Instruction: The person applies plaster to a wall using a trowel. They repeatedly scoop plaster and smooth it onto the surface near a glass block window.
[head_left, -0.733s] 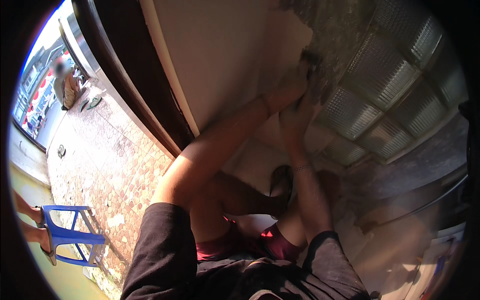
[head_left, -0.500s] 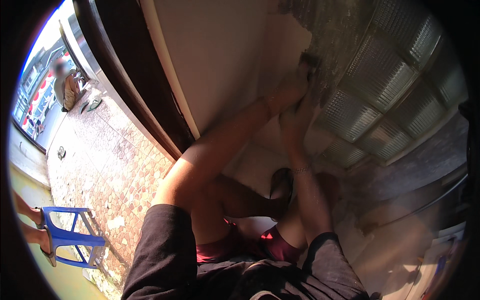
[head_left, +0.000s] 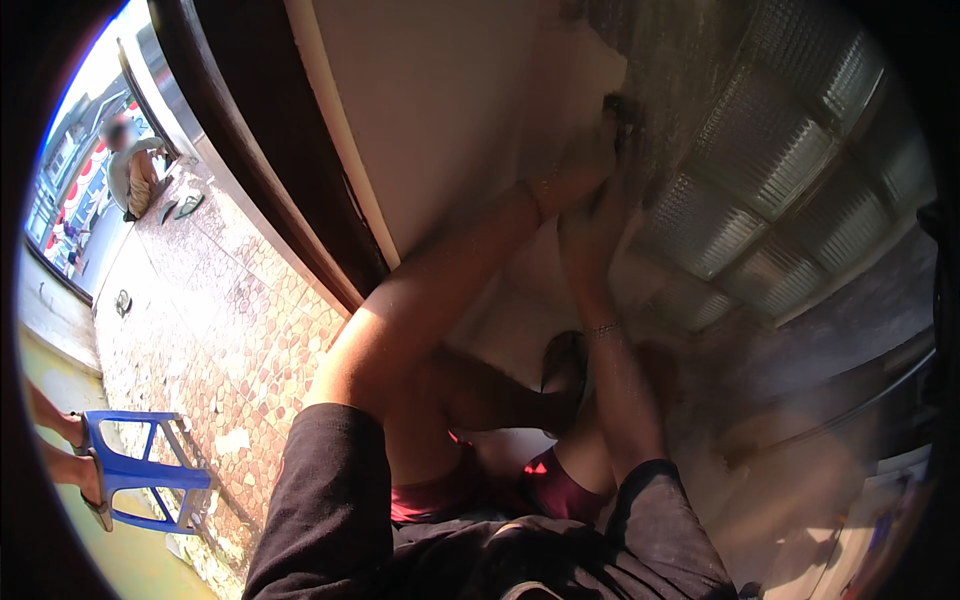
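Observation:
Up against the wall, my left hand (head_left: 582, 168) and my right hand (head_left: 590, 235) are closed on a dark handheld tool (head_left: 618, 112), my left above my right. The tool's shape and the finger details are dim and blurred. Its upper end meets a rough, darker patch of wall (head_left: 655, 55) beside the smooth pale wall (head_left: 420, 110). A dusty haze hangs over the patch and to its right. My bare legs are folded below my arms, with a dark sandal (head_left: 563, 355) on a foot.
Glass blocks (head_left: 755, 140) fill the right wall. A dark wooden door frame (head_left: 260, 180) stands at left. On the sunlit tiled terrace (head_left: 200, 330) are a seated person (head_left: 140, 180), loose sandals (head_left: 188, 206) and a blue plastic stool (head_left: 145, 470) with another person's feet (head_left: 85, 470) beside it.
My hands and the tool have shifted slightly upward along the wall. The haze looks a little thicker around the glass blocks.

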